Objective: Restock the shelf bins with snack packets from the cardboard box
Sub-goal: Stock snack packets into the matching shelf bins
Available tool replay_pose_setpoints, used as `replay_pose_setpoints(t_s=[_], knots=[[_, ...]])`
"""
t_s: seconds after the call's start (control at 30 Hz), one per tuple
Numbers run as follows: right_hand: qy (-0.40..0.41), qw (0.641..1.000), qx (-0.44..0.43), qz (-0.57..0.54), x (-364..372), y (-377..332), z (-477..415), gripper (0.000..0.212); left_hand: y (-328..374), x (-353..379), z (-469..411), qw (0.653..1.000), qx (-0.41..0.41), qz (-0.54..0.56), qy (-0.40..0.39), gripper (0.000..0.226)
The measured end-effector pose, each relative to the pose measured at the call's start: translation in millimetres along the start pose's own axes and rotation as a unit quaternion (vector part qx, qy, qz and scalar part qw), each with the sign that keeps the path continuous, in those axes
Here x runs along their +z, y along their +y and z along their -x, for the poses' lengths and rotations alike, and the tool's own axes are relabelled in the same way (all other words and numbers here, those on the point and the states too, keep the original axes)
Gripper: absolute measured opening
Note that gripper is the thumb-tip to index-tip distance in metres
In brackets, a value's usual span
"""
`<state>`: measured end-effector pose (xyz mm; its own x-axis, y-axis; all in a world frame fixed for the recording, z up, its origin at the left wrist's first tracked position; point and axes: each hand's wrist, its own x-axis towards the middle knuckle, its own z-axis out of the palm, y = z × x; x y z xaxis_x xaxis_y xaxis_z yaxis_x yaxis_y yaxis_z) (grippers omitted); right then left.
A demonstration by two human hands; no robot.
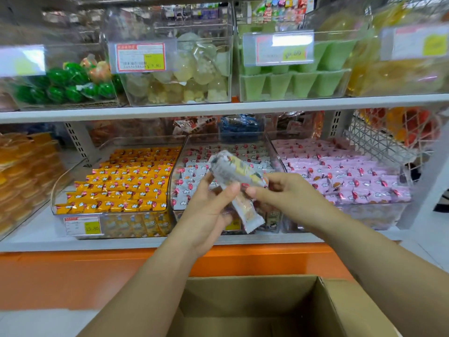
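Both my hands are raised in front of the middle clear bin [179, 164] of the lower shelf, which holds white snack packets. My left hand [209, 210] grips a small bundle of white packets [237, 171], with one long packet [247, 212] hanging down from it. My right hand [279, 188] pinches the same bundle from the right side. The open cardboard box [340, 310] sits below my arms at the bottom of the view; its inside is in shadow.
An orange-packet bin [121, 181] stands left of the middle bin and a pink-packet bin [352, 176] right of it. The upper shelf [218, 108] carries clear bins of jellies and green cups. A wire basket [388, 142] sits at far right. An orange base panel [73, 276] runs below.
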<state>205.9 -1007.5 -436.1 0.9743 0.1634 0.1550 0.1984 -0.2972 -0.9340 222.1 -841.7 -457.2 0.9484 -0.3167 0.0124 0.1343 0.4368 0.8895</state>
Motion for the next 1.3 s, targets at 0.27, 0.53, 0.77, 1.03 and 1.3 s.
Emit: replay_pose_setpoints(t_s=[0.27,0.53,0.77,1.03,1.3], knots=[[0.084,0.984,0.037,-0.153,-39.3,-7.1,-3.5,0.02,-5.5,-3.1,-7.1,0.993,0.024,-0.081,0.078,0.054],[0.086,0.961,0.047,0.257,-61.5,0.4,-1.8,0.035,0.1,-9.7,-4.2,0.979,0.042,-0.172,0.098,0.028],[0.08,0.941,-0.008,0.329,-40.9,14.3,-15.6,0.043,4.5,-0.7,2.3,0.994,0.04,-0.06,0.086,0.031],[0.089,0.93,-0.036,0.356,-50.8,11.2,-24.9,0.034,12.7,1.9,5.8,0.997,0.038,0.003,0.061,0.047],[0.054,0.916,-0.038,0.396,-31.3,18.5,-28.7,0.037,11.7,3.0,8.2,0.994,0.031,-0.063,0.089,0.019]])
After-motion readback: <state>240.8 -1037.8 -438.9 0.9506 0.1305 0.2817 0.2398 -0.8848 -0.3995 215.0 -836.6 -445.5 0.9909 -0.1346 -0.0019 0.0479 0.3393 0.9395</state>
